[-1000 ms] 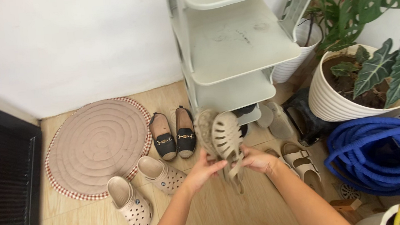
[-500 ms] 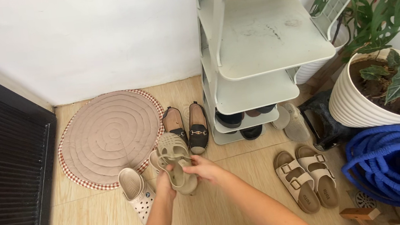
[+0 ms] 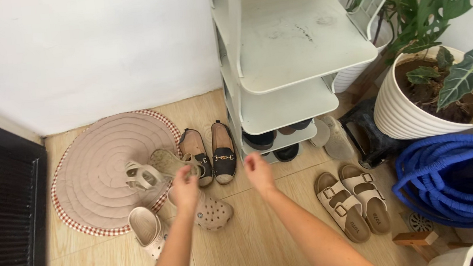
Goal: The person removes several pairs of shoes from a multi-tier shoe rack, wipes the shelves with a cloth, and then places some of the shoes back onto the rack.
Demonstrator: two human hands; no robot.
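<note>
My left hand [image 3: 184, 189] hovers at the right edge of the round quilted mat [image 3: 92, 158], its fingertips at the end of a beige cut-out sandal [image 3: 168, 161]. The matching sandal [image 3: 139, 175] lies on its side on the mat, a little left. Whether my fingers still grip the near sandal is unclear. My right hand [image 3: 259, 172] is held over the floor in front of the white shoe rack [image 3: 292, 46], holding nothing, fingers loosely apart.
Two cream clogs [image 3: 212, 211] [image 3: 146, 231] lie under my left arm. Black loafers [image 3: 224, 151] stand by the rack, tan two-strap sandals [image 3: 350, 203] to the right. A blue coiled hose [image 3: 455, 178], a white plant pot [image 3: 406, 119] and a dark grille [image 3: 2, 225] border the floor.
Both hands held the beige sandals together before. The sandals now lie at the mat to the left, and my right hand has come away with nothing in it.
</note>
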